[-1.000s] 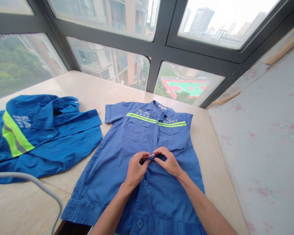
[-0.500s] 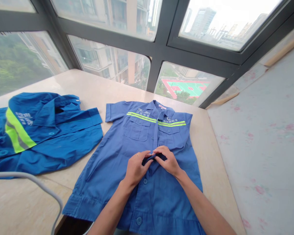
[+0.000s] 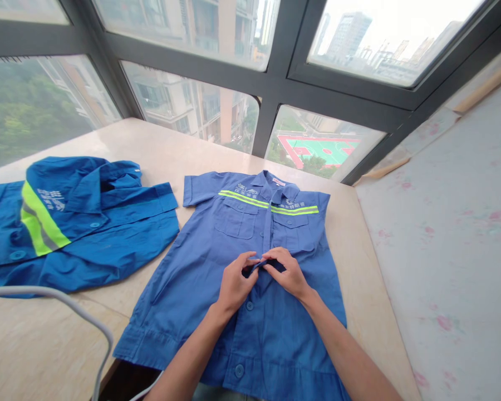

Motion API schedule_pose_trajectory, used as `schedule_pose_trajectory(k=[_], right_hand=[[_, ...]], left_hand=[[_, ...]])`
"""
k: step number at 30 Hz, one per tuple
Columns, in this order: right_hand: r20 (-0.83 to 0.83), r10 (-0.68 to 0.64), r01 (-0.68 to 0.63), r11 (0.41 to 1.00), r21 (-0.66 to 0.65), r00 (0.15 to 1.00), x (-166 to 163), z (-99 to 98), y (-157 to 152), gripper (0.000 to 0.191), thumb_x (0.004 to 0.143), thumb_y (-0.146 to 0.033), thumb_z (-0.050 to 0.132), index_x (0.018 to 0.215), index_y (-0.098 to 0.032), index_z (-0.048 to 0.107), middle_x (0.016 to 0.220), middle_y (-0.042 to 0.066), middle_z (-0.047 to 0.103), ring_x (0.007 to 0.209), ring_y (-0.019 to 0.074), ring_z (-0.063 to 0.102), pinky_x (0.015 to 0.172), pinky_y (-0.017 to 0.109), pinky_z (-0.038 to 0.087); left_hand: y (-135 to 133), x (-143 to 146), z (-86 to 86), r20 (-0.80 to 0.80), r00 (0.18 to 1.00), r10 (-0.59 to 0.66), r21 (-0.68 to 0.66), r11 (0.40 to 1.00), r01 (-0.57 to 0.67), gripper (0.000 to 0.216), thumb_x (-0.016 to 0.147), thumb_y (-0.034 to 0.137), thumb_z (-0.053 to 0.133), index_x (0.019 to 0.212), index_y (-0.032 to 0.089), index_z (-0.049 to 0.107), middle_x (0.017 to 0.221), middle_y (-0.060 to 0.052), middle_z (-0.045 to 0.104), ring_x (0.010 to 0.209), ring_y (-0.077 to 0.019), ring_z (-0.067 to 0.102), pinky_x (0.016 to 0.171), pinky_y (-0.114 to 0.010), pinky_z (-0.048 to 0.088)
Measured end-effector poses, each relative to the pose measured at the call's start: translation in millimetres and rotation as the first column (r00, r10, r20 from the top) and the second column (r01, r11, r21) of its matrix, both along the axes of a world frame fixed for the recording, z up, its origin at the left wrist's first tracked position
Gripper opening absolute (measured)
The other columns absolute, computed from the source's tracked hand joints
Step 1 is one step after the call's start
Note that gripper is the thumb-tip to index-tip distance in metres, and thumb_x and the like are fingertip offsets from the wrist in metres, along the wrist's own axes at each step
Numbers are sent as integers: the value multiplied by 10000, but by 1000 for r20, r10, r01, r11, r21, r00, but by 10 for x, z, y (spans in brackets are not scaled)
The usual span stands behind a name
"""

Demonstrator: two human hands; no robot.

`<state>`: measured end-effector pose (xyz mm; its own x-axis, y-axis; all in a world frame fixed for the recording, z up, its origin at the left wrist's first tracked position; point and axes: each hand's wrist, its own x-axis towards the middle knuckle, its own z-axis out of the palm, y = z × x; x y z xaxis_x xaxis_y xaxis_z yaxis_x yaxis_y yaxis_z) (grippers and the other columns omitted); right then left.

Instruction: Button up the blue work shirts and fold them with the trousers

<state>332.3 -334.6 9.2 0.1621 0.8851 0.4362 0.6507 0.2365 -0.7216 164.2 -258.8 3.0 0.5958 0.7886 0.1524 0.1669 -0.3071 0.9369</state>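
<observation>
A blue short-sleeved work shirt (image 3: 192,289) with a yellow-green reflective stripe across the chest lies flat, front up, on a beige stone sill (image 3: 158,150). Both my hands meet at its button placket, just below the chest pockets. My left hand (image 3: 235,283) pinches the left edge of the placket between thumb and fingers. From the other side, my right hand (image 3: 290,274) pinches the right edge, fingertips touching the left hand's. A small dark gap in the shirt front shows between them. Buttons lower down the front are fastened.
A second, darker blue work shirt (image 3: 87,234) with a reflective stripe lies crumpled at the left. A white cable (image 3: 70,303) curves across the lower left. Dark-framed windows (image 3: 271,83) stand behind the sill. A floral mattress (image 3: 451,234) fills the right.
My hands stay on the placket with only slight finger shifts. The view has drifted a little, so both shirts sit slightly further right.
</observation>
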Motion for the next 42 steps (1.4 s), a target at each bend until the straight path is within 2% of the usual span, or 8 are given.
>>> schedule_pose_trajectory(k=[4,17,25,30,34,37,40,42], right_hand=[[-22,14,-15,1000,-19,1000,12,-6,-6,207,878,-169,650,1069,-249,653,933,35,716,937,208,632,875,380,484],[-73,32,-40,993,-112,997,23,-17,-10,193,915,-162,577,1086,-240,620,979,48,682,984,210,603,919,390,461],[-9,41,-42,990,-135,999,8,-9,12,239,902,-118,524,1093,-230,613,944,53,683,949,221,605,885,402,462],[8,45,-43,990,-137,999,-2,-19,30,282,901,-105,512,1132,-235,609,933,52,689,934,225,614,877,412,465],[-1,22,-22,995,-94,1000,0,-22,22,294,922,-146,543,1195,-249,587,1005,57,694,996,228,602,915,418,468],[32,-39,40,999,-11,999,-3,-3,4,294,918,-179,579,1203,-251,585,1093,73,675,1069,238,578,952,433,460],[103,-109,99,990,99,989,-22,31,-25,178,904,-199,610,1074,-240,639,986,70,660,975,232,590,882,417,477],[169,-98,78,989,126,981,-40,53,-45,90,901,-201,615,966,-234,667,869,54,632,863,210,581,794,378,482]], left_hand=[[-8,4,19,16,1000,18,-80,997,-16,356,791,141,616,1138,217,593,1003,-17,769,951,-172,722,885,-319,547],[-20,4,91,-7,998,56,-198,979,-56,289,792,198,652,1080,218,643,955,-26,775,899,-194,727,829,-324,546],[-2,3,116,-10,999,45,-221,974,-46,252,779,192,651,1031,206,664,913,-37,776,861,-203,732,809,-328,557],[21,11,129,-37,999,17,-184,983,-24,249,776,175,645,1019,214,681,904,-26,775,828,-193,728,752,-303,554],[41,3,133,-47,999,20,-137,990,-26,252,781,187,652,1029,221,684,921,-18,771,846,-181,720,737,-280,541],[52,-8,141,-37,999,30,-131,991,-35,252,794,249,667,1043,211,680,916,-23,767,833,-176,715,733,-276,541],[57,-9,152,-34,998,53,-141,988,-58,244,815,290,652,1039,196,679,874,-24,765,772,-163,706,710,-270,540],[59,-5,163,-37,997,68,-148,986,-73,229,821,300,642,1019,190,680,836,-21,763,722,-155,696,686,-264,538]])
